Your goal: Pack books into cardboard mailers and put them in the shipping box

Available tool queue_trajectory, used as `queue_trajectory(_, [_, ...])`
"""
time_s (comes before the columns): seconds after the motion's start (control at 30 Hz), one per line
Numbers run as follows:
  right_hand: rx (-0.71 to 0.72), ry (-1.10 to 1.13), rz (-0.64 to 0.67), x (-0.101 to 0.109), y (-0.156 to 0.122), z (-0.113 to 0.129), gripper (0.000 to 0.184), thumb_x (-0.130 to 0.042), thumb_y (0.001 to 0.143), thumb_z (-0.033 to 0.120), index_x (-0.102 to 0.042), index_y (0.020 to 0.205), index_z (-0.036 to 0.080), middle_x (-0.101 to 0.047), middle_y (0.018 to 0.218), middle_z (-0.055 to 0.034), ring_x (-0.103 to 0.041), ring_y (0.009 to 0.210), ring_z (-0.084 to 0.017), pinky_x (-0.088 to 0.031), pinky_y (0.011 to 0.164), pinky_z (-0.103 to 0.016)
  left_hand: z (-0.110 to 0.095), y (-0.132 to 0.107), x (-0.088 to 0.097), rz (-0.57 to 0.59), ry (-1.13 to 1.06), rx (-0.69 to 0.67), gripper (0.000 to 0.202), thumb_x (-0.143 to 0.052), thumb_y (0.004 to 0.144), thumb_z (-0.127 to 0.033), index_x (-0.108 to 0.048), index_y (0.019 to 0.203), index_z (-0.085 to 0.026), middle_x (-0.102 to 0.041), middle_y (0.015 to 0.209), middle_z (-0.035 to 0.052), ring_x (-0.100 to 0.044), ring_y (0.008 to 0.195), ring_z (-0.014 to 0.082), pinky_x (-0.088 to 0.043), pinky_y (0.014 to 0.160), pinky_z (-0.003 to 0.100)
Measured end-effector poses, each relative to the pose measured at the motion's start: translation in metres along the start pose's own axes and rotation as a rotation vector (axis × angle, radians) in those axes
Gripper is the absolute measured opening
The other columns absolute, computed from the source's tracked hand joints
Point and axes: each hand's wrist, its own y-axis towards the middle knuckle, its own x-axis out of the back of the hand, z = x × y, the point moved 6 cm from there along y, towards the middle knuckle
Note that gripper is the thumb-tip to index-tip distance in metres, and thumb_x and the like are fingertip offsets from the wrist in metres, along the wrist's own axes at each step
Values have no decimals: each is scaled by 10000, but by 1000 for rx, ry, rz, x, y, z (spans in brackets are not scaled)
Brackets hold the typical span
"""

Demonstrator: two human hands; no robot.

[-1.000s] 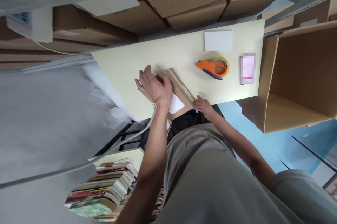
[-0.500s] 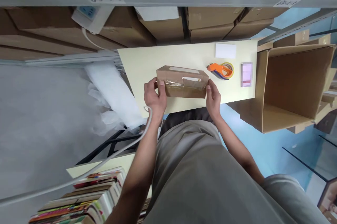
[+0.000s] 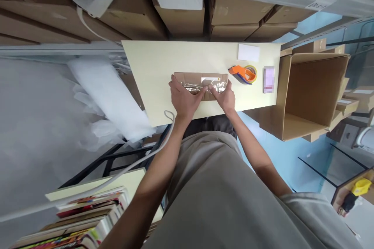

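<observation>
A small brown cardboard box [image 3: 193,77] lies on the pale table [image 3: 152,62], with shiny clear tape across its top and a white label strip. My left hand [image 3: 185,97] grips its left end, the thumb stretched over the taped face. From the right end my right hand [image 3: 224,97] holds the same box, its thumb pressing the tape close to the left thumb. The fingers behind the box are partly hidden. Right of the box sits an orange tape dispenser [image 3: 240,73] with a yellow-edged roll.
A white card [image 3: 248,52] and a pink phone-sized item [image 3: 269,80] lie at the table's right. Beyond stands a large open carton [image 3: 309,89]. Shelved boxes [image 3: 236,11] line the back. White wrap [image 3: 102,97] hangs left; a cable [image 3: 140,159] crosses my left arm; books [image 3: 96,214] are stacked below.
Both thumbs have moved inward from the box's ends to the middle of its taped face. The box now appears lower and turned flatter. The head view has shifted slightly.
</observation>
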Motion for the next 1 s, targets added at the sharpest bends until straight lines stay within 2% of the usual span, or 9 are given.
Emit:
queue_trajectory(0.1, [-9,-12,26,2,0,4,1022,-758,937,825,-405,1668,205,-800,1368,-212,-735,1325,-480,-550,1158,-628,-2,6,-3,-4,29,8,1173,-864,785,-828,-431,1586,-88,-526,1577,339,-531,1544,524,-437,1322,647])
queue_trajectory(0.23, [47,-3,42,6,2,6,781,-499,1109,746,-474,1637,172,-790,1393,-224,-743,1325,-453,-548,1156,-588,1,16,-5,12,17,33,971,-846,850,-753,-473,1476,-111,-597,1498,315,-643,1415,496,-516,1241,634])
queue_trajectory(0.37, [84,3,31,8,2,1,851,-369,1140,741,-362,1736,135,-790,1386,-238,-756,1303,-440,-529,1171,-578,3,18,-5,20,-29,37,824,-828,902,-640,-484,1463,-144,-618,1498,293,-660,1404,468,-556,1201,603])
queue_trajectory(0.47, [77,7,48,10,0,-1,859,-300,1140,759,-410,1718,133,-780,1408,-241,-750,1325,-427,-520,1191,-569,4,16,-1,33,-60,54,876,-822,906,-573,-450,1545,-104,-570,1572,320,-600,1494,467,-521,1249,592])
queue_trajectory(0.53, [82,-29,24,13,-2,2,866,-321,1135,751,-433,1695,100,-699,1533,-281,-701,1408,-434,-510,1208,-571,4,15,5,13,-72,56,972,-816,911,-579,-388,1612,-57,-485,1655,358,-495,1598,471,-436,1325,592])
queue_trajectory(0.63, [99,-79,-101,17,-6,11,940,-526,1069,770,-431,1664,48,-557,1658,-338,-590,1533,-450,-495,1234,-555,6,11,16,-63,-49,35,1055,-835,894,-622,-368,1633,-31,-410,1703,384,-377,1660,497,-313,1379,641])
queue_trajectory(0.77, [34,-87,-148,6,-6,18,872,-704,987,745,-534,1529,83,-650,1505,-327,-617,1470,-469,-525,1193,-559,8,7,15,-13,47,23,882,-857,869,-608,-561,1464,-30,-543,1537,366,-504,1514,522,-397,1305,651])
queue_trajectory(0.87, [70,-68,-119,3,-2,21,734,-662,1042,641,-541,1511,89,-655,1510,-321,-623,1463,-451,-514,1211,-554,8,9,12,52,103,26,747,-821,900,-591,-635,1376,-45,-613,1419,332,-574,1418,501,-459,1249,624])
queue_trajectory(1.0, [153,-45,-44,13,-1,20,590,-546,1101,507,-578,1482,58,-696,1487,-307,-659,1443,-406,-499,1236,-513,6,22,18,129,63,0,597,-761,941,-524,-694,1310,-60,-683,1307,292,-621,1378,463,-502,1222,574])
